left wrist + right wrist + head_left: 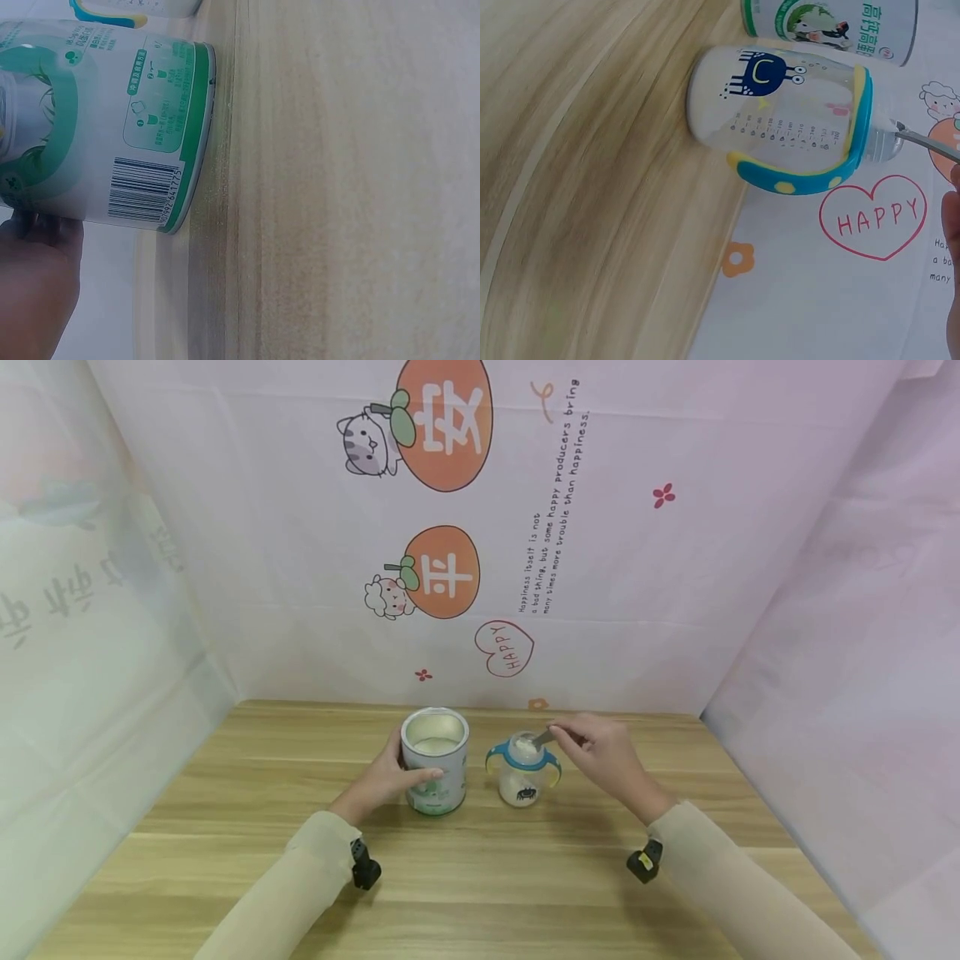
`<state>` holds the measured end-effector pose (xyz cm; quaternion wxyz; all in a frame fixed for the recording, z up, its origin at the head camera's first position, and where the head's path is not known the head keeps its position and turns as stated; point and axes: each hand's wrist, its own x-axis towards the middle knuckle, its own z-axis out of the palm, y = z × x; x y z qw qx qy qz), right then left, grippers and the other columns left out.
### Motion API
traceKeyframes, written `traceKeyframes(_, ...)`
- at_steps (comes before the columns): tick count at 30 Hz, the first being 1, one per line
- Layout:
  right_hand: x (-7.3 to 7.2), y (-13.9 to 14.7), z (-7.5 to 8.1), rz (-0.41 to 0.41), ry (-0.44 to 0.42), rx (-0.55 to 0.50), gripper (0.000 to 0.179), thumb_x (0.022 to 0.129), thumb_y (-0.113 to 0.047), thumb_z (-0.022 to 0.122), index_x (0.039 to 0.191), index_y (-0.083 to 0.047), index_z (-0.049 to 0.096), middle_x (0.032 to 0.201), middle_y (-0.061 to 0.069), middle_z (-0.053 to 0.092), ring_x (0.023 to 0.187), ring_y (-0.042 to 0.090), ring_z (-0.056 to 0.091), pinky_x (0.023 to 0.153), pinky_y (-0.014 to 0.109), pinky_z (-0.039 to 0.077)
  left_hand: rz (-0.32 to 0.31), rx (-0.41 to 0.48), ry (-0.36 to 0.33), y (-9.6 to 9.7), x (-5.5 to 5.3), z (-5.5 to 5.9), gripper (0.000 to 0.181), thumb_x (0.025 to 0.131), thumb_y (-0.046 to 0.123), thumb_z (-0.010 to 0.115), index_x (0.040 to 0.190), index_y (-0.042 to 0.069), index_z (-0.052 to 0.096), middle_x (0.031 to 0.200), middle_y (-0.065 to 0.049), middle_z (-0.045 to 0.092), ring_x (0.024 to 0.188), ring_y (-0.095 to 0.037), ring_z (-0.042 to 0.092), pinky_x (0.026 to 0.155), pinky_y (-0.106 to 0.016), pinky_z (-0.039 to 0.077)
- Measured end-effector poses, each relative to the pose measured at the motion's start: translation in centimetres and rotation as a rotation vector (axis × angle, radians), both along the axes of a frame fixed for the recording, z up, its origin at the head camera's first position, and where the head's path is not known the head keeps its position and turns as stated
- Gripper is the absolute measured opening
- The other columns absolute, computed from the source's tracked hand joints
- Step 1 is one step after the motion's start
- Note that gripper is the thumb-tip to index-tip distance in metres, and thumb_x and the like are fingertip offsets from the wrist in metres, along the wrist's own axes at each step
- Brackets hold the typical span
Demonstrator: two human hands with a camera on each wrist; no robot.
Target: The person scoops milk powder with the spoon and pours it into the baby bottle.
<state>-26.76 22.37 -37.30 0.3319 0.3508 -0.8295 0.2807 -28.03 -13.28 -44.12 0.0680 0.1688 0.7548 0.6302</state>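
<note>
Backdrop (pixel 615 568): "安" on the upper orange (pixel 448 427), "平" on the lower orange (pixel 444 572). Printed sentence reads "Happiness itself is not a bad thing, but some happy producers bring many times more trouble than happiness." Red heart (pixel 504 649) marked "HAPPY". Can (pixel 437 787): "高钙高" legible in green; barcode (pixel 142 191) number ends 641775; small panel (pixel 159 96) text too blurred. Bottle (pixel 780 105): graduated scale (pixel 786 135), figures not reliably legible.
</note>
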Motion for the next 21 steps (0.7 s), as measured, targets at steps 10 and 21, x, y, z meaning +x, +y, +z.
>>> traceKeyframes(10,0.15,0.28,-0.4,0.112,0.134,0.109,0.015,0.088,-0.003,0.073,0.103,-0.004,0.076,0.092,0.005,0.073,0.067,0.007,0.059,0.058,0.015,0.05,-0.015,0.021,-0.009,-0.16,0.0,-0.13,0.099,0.084,0.026,0.084,0.156,0.026,0.016,0.152,-0.016,0.037,0.141,-0.034,0.035,0.114,-0.057,0.027)
traceKeyframes(21,0.84,0.13,0.02,0.17,0.327,0.275,0.034,0.107,-0.027,0.051,0.105,-0.003,0.076,0.082,0.001,0.066,0.065,0.009,0.056,0.055,0.018,0.049,-0.014,0.023,-0.005,-0.13,-0.02,-0.02,0.101,0.084,0.026,0.085,0.156,0.025,0.015,0.152,-0.014,0.036,0.142,-0.034,0.033,0.115,-0.057,0.025)
